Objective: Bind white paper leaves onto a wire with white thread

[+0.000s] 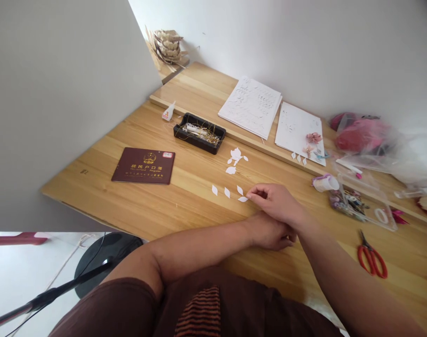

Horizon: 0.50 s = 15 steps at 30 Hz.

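**Paper petals on a wooden desk: hands and surroundings**

- Right hand: lying over the left, fingers curled loosely, fingertips touching or just beside the nearest white paper leaf; whether it is pinching the leaf cannot be told.
- Left hand: resting on the desk beneath the right wrist, mostly hidden; its grip cannot be told.
- Leaf cut-outs: three more lying in a loose row to the left of that leaf, apart from one another.
- Paper flower cut-out: lying further back, between the leaves and the black tray.
- Maroon booklet: sitting flat at the left of the desk.
- Red-handled scissors: lying at the right, well apart from both hands.
- White sheets: stacked on the raised rear shelf.
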{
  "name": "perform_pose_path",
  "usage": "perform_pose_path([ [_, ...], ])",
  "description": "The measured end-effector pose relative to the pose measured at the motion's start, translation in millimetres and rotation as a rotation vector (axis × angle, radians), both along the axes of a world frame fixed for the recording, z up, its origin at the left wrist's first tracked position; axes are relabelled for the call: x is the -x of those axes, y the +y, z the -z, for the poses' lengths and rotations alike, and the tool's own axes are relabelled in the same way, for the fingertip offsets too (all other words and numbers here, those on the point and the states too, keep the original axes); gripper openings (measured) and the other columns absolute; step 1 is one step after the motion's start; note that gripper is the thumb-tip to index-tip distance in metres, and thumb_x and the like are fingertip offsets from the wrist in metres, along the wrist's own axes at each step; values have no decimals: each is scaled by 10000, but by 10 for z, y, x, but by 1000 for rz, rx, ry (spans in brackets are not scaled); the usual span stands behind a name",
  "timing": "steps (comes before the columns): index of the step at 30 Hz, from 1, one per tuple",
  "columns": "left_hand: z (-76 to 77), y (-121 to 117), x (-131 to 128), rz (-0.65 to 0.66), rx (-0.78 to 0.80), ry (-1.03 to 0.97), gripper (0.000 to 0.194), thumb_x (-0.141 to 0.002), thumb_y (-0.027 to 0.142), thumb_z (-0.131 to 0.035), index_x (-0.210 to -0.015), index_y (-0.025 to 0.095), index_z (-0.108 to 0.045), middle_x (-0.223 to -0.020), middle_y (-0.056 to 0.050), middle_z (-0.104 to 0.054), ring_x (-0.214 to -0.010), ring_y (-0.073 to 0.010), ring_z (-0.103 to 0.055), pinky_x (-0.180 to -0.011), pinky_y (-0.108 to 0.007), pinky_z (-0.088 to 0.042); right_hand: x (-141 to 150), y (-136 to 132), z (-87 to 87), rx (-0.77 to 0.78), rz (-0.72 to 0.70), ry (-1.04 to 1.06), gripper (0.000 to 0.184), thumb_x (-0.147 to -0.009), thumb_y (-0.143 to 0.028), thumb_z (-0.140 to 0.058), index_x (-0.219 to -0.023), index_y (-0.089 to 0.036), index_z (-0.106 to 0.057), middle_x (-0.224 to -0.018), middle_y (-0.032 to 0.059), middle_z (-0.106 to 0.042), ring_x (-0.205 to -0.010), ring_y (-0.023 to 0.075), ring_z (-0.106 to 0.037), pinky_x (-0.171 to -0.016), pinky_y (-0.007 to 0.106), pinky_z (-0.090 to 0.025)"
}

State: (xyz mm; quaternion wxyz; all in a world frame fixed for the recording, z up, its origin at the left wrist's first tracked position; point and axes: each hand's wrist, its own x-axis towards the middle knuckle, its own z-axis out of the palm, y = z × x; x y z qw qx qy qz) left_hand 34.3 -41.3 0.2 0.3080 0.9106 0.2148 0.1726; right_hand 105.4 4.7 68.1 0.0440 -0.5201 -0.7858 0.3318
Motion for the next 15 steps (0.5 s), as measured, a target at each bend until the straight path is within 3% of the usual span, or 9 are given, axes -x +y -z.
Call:
perform_pose_path([
  [8,15,-82,0,-73,19,49,394,-1066,315,-468,-1353,155,-685,-1483,-70,-653,-1461,-293,-513,-1268,-410,-342,75,-27,24,-6,-111,-23,162,-938,-246,-624,-930,-226,-784,-961,24,-816,-853,199,-709,-785,328,-486],
  [11,-2,-102,1,-91,38,66,448,-1056,334,-509,-1430,111,-614,-1532,-111,-604,-1480,-321,-474,-1285,-447,-313,188,6,-20,-88,-204,-1,154,-928,-187,-625,-949,-212,-775,-950,31,-803,-831,188,-697,-774,315,-482],
  [15,-88,-142,96,-208,160,95,486,-1005,397,-640,-1422,152,-591,-1473,-122,-606,-1330,-323,-584,-1134,-512,-496,458,37,-27,-233,-420,-45,196,-927,-133,-627,-1045,-191,-773,-1013,76,-783,-949,225,-677,-874,344,-487],
])
